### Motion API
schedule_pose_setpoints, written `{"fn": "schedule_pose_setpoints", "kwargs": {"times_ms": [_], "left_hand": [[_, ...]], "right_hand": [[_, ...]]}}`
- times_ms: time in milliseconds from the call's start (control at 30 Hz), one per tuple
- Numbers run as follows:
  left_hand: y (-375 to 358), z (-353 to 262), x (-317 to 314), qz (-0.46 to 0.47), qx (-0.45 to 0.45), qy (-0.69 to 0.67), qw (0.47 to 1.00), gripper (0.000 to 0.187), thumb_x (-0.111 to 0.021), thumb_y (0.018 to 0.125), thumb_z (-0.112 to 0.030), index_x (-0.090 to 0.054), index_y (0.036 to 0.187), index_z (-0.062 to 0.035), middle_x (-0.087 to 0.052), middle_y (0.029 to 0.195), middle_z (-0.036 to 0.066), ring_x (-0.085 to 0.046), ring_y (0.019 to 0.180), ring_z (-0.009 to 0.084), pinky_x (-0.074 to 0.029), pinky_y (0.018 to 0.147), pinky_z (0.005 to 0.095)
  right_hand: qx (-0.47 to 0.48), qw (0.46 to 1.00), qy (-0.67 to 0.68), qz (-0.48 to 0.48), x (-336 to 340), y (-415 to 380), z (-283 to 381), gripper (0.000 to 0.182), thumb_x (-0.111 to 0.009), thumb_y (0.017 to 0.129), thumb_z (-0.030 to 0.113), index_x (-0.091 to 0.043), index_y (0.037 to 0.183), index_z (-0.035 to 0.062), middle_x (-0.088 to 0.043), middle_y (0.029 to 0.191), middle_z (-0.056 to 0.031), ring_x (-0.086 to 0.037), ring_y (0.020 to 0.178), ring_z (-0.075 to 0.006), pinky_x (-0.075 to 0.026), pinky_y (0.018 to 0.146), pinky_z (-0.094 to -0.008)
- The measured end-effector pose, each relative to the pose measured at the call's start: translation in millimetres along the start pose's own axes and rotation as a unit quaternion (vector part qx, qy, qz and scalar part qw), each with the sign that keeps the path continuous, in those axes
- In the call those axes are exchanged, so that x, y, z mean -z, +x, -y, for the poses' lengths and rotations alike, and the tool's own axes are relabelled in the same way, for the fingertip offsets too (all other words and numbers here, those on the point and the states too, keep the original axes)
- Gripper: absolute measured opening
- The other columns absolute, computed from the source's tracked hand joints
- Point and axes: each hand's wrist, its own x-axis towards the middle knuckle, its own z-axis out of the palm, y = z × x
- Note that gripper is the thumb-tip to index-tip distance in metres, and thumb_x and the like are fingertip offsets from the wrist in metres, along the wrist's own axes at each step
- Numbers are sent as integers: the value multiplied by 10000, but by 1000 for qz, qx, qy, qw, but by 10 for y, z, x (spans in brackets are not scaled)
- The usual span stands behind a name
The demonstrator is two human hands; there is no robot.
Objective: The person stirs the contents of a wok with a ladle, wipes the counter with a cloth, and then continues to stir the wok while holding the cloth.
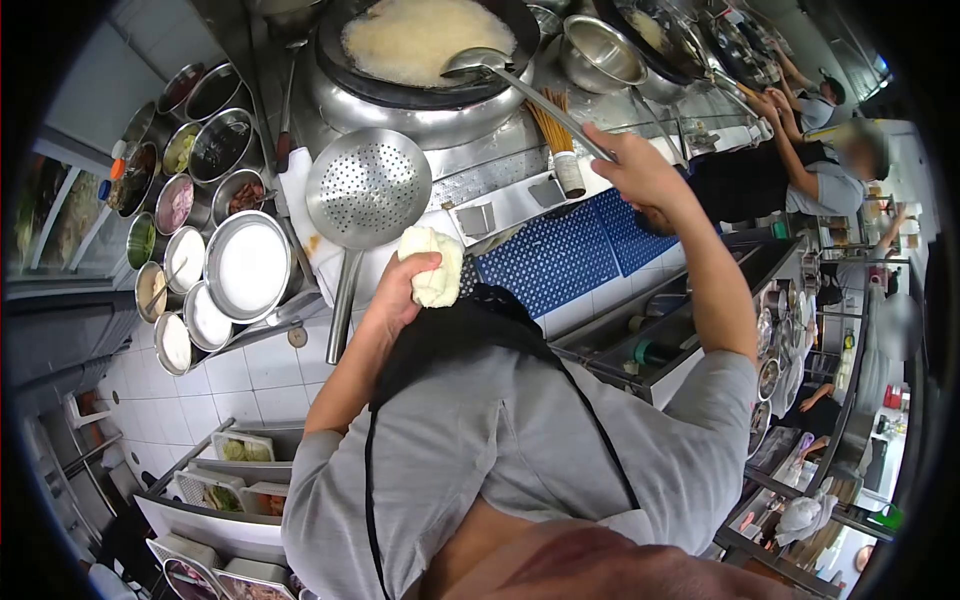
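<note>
My right hand (632,165) is wrapped round the wooden end of a long-handled ladle (560,115). The ladle's bowl rests at the near rim of a wok (335,65), over pale, foaming liquid (425,40). In my left hand (398,290) is a folded whitish cloth (437,268), gripped in front of my apron. Just beyond the cloth lies a round perforated strainer (368,188), its handle pointing toward me. A bundle of thin bamboo sticks (553,125) stands in a holder right of the wok.
Metal bowls of ingredients, including a large one of white powder (248,265), crowd the left side. A steel bowl (603,52) sits right of the wok. Blue perforated mats (560,262) cover the floor. A co-worker (790,165) stands at the stove to the right.
</note>
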Motion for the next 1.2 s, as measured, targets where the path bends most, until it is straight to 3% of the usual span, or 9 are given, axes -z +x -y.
{"fn": "schedule_pose_setpoints", "kwargs": {"times_ms": [133,167,400,533,633,867,1033,1133,1200], "left_hand": [[-26,-7,-45,-1,-13,-10,1000,459,-672,804,-127,-544,1213,38,-660,1058,153,-680,921,252,-578,803,376],[-48,-21,-67,-5,-14,-11,1000,456,-672,807,-129,-545,1212,38,-662,1057,152,-681,917,251,-578,801,375],[-124,93,1,-75,-21,-28,997,440,-670,826,-144,-554,1210,37,-675,1021,141,-692,870,241,-587,771,375],[-231,78,-20,-83,-16,-6,996,452,-663,839,-192,-557,1228,11,-676,1034,123,-684,882,242,-575,787,384],[-301,103,27,-91,-14,3,996,464,-663,843,-221,-557,1240,-4,-676,1048,115,-679,899,242,-566,800,389],[-465,41,6,-117,-8,-22,993,435,-666,844,-180,-568,1207,38,-683,1014,135,-687,844,242,-578,747,377],[-407,61,84,-83,24,12,996,459,-645,863,-223,-552,1238,24,-673,1050,140,-679,896,260,-568,791,392],[-353,62,69,-56,47,31,997,479,-629,876,-230,-520,1268,22,-663,1073,154,-675,922,277,-566,824,407],[-328,69,33,-48,61,35,996,486,-628,877,-224,-508,1277,24,-660,1075,158,-675,927,282,-566,834,411]], "right_hand": [[117,981,-118,-102,-494,549,-406,596,-633,886,156,-459,1453,96,-664,887,-302,-686,799,-403,-519,760,-466],[42,995,-73,-49,-417,537,-190,587,-631,880,155,-463,1437,78,-643,1019,-335,-627,1005,-464,-472,883,-499],[11,998,-28,-57,-675,1263,-182,479,-595,882,189,-537,1340,64,-663,1064,-274,-621,1060,-443,-490,908,-502],[41,993,-3,-111,-847,1662,-132,474,-564,877,168,-534,1341,79,-687,964,-263,-664,973,-430,-524,857,-483],[40,994,52,-89,-824,1827,69,585,-607,885,186,-469,1443,77,-690,835,-224,-688,673,-340,-533,671,-433],[49,993,86,-63,-753,2044,166,605,-600,846,142,-482,1435,74,-656,715,-199,-653,558,-279,-534,570,-417],[36,993,112,8,-544,1759,237,634,-593,887,148,-417,1496,119,-530,602,-63,-521,449,-159,-456,407,-331],[-20,988,149,-18,-262,1142,527,320,-616,856,187,-599,1100,-21,-646,777,-205,-615,567,-309,-465,483,-433],[-9,992,123,38,-225,1109,476,327,-576,864,132,-574,1155,-19,-573,673,-128,-540,513,-212,-406,418,-372]]}}
